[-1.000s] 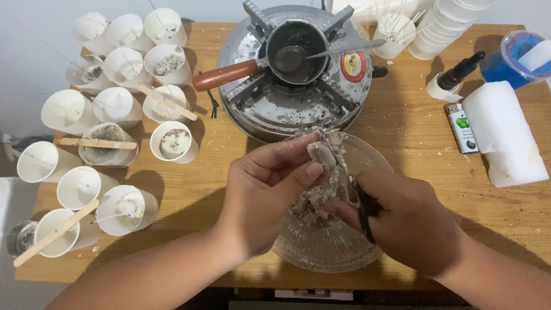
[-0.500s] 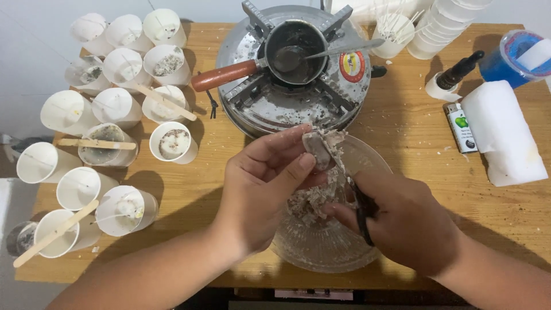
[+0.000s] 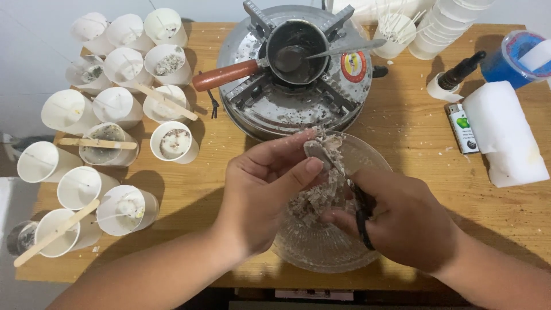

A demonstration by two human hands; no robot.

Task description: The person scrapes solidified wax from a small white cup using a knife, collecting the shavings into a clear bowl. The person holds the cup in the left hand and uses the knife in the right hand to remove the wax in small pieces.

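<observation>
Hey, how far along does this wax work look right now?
Done: several white cups at the left already hold speckled fill. In hand: the left hand pinches a grey wax chunk over the glass bowl, and the right hand grips a dark-handled tool. Left: other cups look unfilled, and crumbs remain in the bowl.

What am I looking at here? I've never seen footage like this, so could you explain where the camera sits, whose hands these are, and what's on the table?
The camera is worn on a person's head and looks down at their own two bare hands over a wooden table. The left hand pinches a greyish, crumbly lump between thumb and fingers. The right hand grips a dark-handled tool; its working end is hidden, so I cannot tell what it is. Both hands work above a clear glass bowl holding crumbly bits. Behind it stands a round metal stove with a small pot and spoon. To the left are many white cups, some with wooden sticks laid across them. To the right lie a lighter and a white block.
</observation>
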